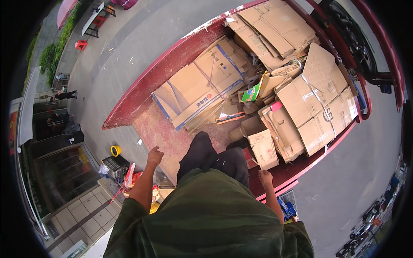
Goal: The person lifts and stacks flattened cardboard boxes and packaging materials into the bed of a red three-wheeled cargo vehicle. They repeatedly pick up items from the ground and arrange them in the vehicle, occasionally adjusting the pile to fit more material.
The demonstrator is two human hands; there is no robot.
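My left hand hangs over the bed's rear area with fingers partly curled and nothing visible in it. At the right, my right hand is beside a small cardboard box near the bed's side; whether it touches anything is not plain. Before me, a tied stack of flattened cardboard boxes lies on the worn red truck bed floor. A larger strapped cardboard bundle leans at the right, with more flattened cardboard behind. A green printed carton sits between the stacks.
The red side wall rises at the left and a red side rail runs along the right. On the ground at left are a black crate and a yellow basket. A person stands farther off.
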